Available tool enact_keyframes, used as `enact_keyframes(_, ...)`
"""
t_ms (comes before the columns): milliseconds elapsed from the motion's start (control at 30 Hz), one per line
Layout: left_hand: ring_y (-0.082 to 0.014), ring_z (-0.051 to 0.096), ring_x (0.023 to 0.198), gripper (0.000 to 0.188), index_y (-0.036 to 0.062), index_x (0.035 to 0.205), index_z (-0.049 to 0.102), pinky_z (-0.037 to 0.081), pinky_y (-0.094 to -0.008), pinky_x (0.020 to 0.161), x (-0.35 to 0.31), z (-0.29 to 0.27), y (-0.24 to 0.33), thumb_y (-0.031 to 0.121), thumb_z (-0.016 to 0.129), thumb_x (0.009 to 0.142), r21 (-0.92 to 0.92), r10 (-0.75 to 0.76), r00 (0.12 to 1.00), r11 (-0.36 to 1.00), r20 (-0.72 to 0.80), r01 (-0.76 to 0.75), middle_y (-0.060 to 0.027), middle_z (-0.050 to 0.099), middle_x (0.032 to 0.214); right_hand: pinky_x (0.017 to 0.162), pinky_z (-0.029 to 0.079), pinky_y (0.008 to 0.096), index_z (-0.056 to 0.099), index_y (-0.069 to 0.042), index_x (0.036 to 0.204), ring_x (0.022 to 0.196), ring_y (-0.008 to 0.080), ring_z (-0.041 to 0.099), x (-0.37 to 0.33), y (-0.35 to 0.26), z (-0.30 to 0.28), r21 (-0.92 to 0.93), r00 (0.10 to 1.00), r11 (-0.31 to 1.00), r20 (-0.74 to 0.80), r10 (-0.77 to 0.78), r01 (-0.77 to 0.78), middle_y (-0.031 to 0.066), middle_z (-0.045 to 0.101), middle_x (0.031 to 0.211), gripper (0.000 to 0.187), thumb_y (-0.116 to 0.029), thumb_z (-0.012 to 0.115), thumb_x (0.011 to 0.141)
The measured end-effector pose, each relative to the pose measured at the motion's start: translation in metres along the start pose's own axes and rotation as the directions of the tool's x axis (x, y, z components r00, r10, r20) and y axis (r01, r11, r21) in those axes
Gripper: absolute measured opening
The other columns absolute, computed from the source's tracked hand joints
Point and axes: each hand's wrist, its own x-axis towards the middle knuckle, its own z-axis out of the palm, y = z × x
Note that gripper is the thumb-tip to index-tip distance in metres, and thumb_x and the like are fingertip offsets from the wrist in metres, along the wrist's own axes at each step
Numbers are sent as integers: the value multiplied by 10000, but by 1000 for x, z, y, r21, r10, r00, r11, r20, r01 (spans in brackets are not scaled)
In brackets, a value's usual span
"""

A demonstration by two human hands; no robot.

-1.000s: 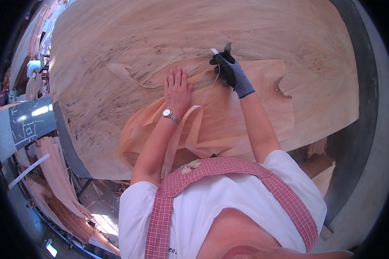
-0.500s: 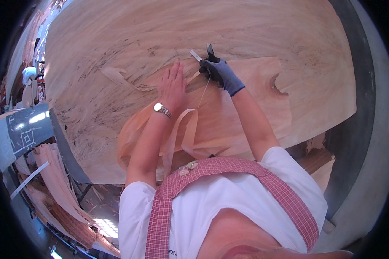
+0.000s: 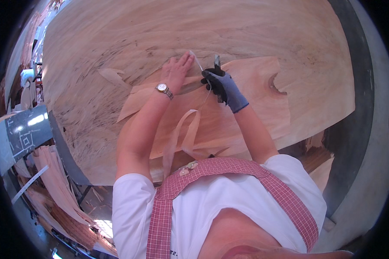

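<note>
My left hand (image 3: 176,72), bare with a metal-band watch (image 3: 162,87) on its wrist, lies with fingers stretched out on wood veneer. Its fingertips touch the end of a narrow whitish tape strip (image 3: 196,60). The strip runs to my right hand (image 3: 224,85), in a grey-blue glove with dark fingers, closed on it and on a dark, flat, knife-like tool (image 3: 217,61). Below the hands lies a smaller, pinkish veneer piece (image 3: 255,101) with a notch near its right edge, on top of a large veneer sheet (image 3: 246,30). Looped pale tape (image 3: 173,138) trails toward my apron.
A loose veneer sliver (image 3: 111,77) lies on the sheet, left of my hands. Dark table edge (image 3: 364,82) curves along the right. To the left stand a grey panel with chalk marks (image 3: 26,131) and piled veneer scraps (image 3: 56,177).
My left hand has shifted slightly, its fingertips now at the strip's end. My right hand has moved slightly down and right. The curled veneer edge by my left forearm now lies flatter.
</note>
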Motion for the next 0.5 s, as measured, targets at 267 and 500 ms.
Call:
enact_keyframes(267,-293,582,1010,713,276,1460,423,533,-394,864,0,-3,2,16,538,806,68,-3,998,998,64,-1,-24,369,1546,507,440,264,651,-75,1039,609,110,583,-20,8,-10,-103,991,995,-136,-7,-7,20,664,789,345,-374,716,879)
enact_keyframes(500,-317,577,1004,786,495,1452,351,532,-415,852,1,-2,8,47,545,836,168,36,991,984,132,-58,-118,307,1559,690,532,409,595,-56,929,766,350,683,-12,33,-9,-822,842,517,-91,-531,238,149,701,856,220,-270,631,894)
